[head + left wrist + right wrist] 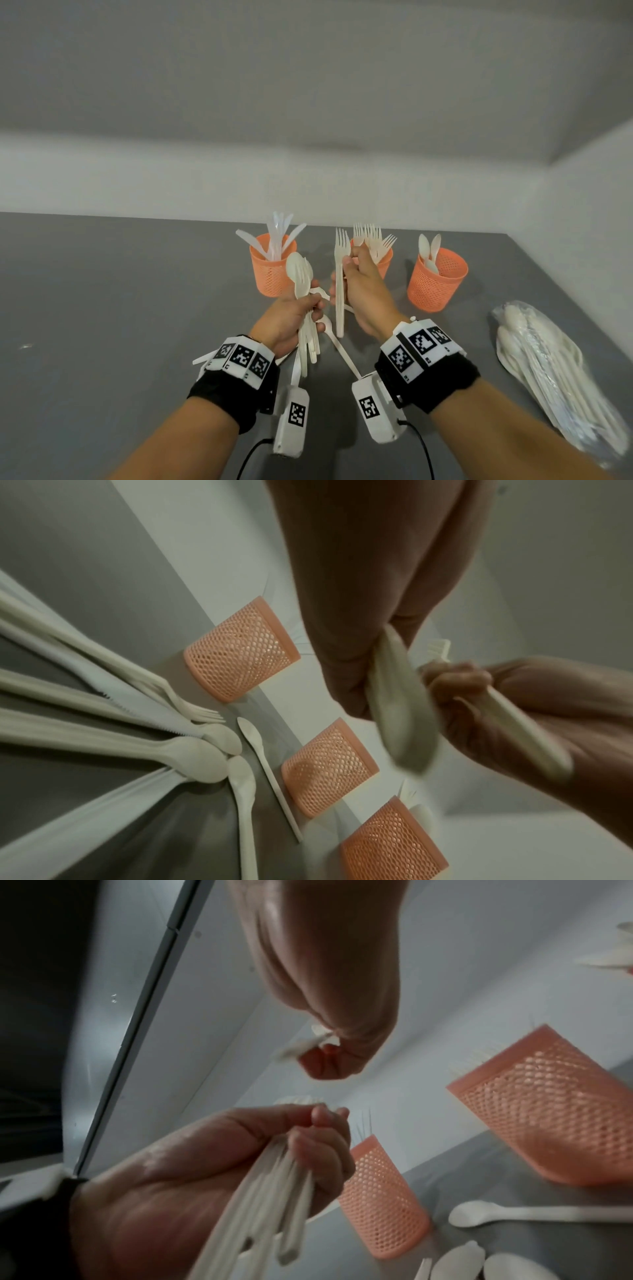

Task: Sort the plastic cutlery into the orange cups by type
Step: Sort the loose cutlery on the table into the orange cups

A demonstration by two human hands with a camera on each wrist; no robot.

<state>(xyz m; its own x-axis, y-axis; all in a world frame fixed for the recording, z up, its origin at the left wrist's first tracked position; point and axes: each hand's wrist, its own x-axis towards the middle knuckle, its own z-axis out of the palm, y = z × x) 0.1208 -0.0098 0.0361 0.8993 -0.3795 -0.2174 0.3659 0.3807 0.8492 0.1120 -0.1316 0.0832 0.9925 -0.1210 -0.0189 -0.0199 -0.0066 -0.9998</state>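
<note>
A grey counter (102,308) was set in a corner of plain pale walls (308,102), and no words could be read anywhere. Three orange cups (436,281) were stood near the back, with knives, forks and spoons kept apart. A bunch of cutlery (305,329) was held tight in the left hand (291,318), and one fork (340,281) was held upright in the grip of the right hand (366,291).

You are working at a bare staged recording station, not a lived-in kitchen. The grey bench (102,308) sits in a corner of plain white walls (308,102). Near its far edge stand three orange mesh cups (436,281); near its right edge lies a clear bag of plastic cutlery (555,373). Both wrists carry marker-tagged bands (419,346).
</note>
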